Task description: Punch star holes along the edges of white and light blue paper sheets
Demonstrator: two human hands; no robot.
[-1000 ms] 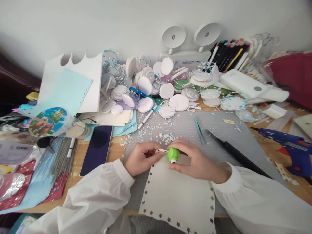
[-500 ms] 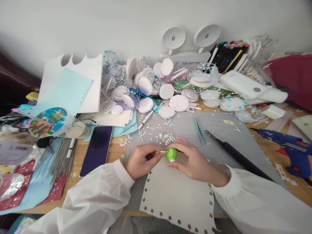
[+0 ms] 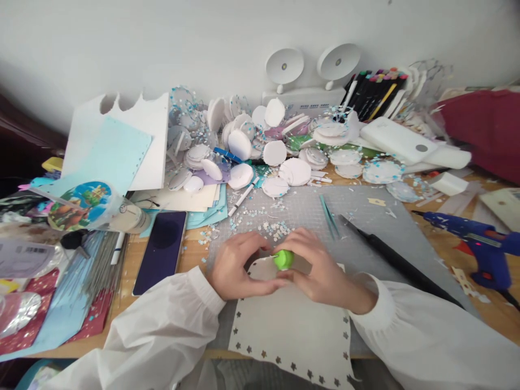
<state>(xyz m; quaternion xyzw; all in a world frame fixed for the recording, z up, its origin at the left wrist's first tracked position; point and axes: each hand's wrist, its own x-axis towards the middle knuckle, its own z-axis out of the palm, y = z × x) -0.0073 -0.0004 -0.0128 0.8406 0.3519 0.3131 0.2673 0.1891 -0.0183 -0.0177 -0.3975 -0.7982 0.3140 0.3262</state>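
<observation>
A cream paper sheet (image 3: 292,325) with small flower-shaped holes punched along its edges lies on the grey cutting mat (image 3: 365,227) in front of me. My right hand (image 3: 320,273) grips a small green punch (image 3: 283,259) sitting on the sheet's top left corner. My left hand (image 3: 238,265) pinches that same corner of the sheet beside the punch, fingers closed on the paper. Both sleeves are white.
Paper confetti (image 3: 264,225) is scattered on the mat behind my hands. Teal tweezers (image 3: 327,216) and a black tool (image 3: 390,252) lie to the right, a blue glue gun (image 3: 475,238) further right. A dark phone (image 3: 160,249) sits left. White discs (image 3: 280,157) pile up at the back.
The sheet has slid toward me and to the left. Both hands closed in around the green punch, and the left hand's fingers now press down on the sheet's corner.
</observation>
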